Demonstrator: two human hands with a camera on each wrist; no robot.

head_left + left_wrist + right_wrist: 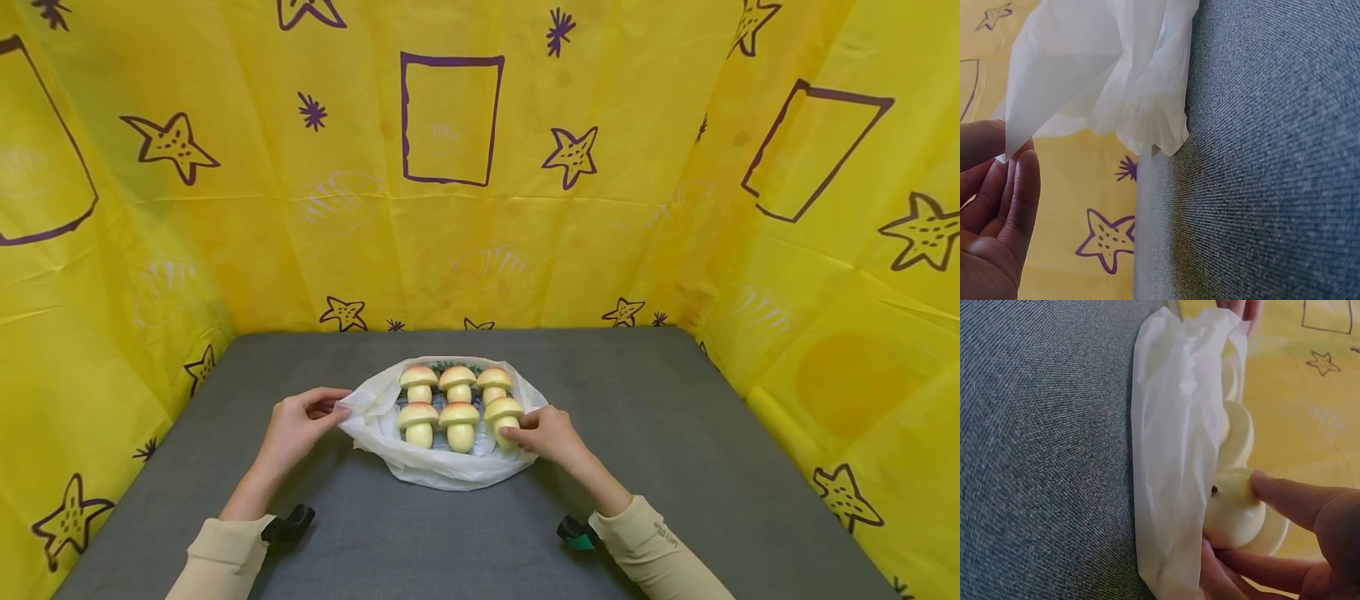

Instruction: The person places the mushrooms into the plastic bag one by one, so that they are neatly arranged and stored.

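Several toy mushrooms (460, 426) with pale stems and yellow caps tinged red lie in two rows inside an open white plastic bag (442, 477). At the bag's left end, my left hand (298, 423) pinches its edge between thumb and fingers; the left wrist view shows the thin white film (1060, 81) drawn up to the fingertips. My right hand (553, 435) grips the stem of the front right mushroom (501, 410). Seen from the right wrist, the thumb lies on one side of that stem (1235, 515) and fingers on the other, partly hidden by the bag.
Dark green sprigs (453, 366) show behind the back row of mushrooms. The bag lies on a grey cloth-covered table (420, 550). Yellow patterned curtains (450, 250) enclose the table at the back and both sides.
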